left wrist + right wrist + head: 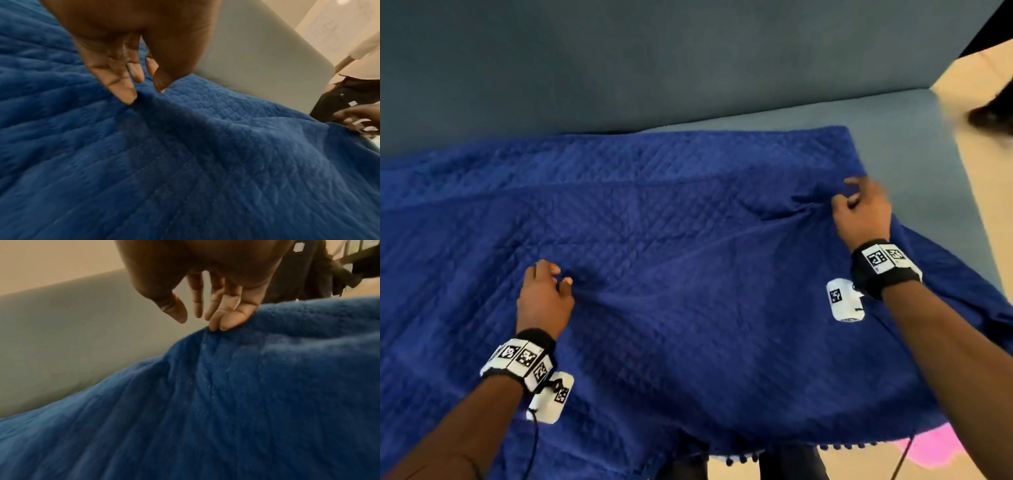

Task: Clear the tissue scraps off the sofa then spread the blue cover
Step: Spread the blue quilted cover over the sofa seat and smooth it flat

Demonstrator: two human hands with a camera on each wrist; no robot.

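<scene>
So the sofa (688, 68) fills most of my view, grey-blue, backrest at the far side and a strip of bare seat showing at the far right. The blue cover (688, 308) is draped over most of the seat and hangs off the near edge, with its little pom-pom trim (774, 450) dangling there. No tissue scraps anywhere I can see, so I'd guess that half is done, though anything under the fabric is hidden from me. What's left looks like smoothing: there's a ridge running between my hands and a bunched fold at the right end, and the right part of the seat isn't covered yet. Left hand (544, 294) is over the middle-left of the cover, fingers relaxed and slightly apart, one fingertip (127, 97) touching a fold, thumb off the cloth, not really gripping. Right hand (863, 212) is at the far right edge, fingers (230, 321) together resting on the raised fold, thumb clear of it, no pinch that I can make out
</scene>
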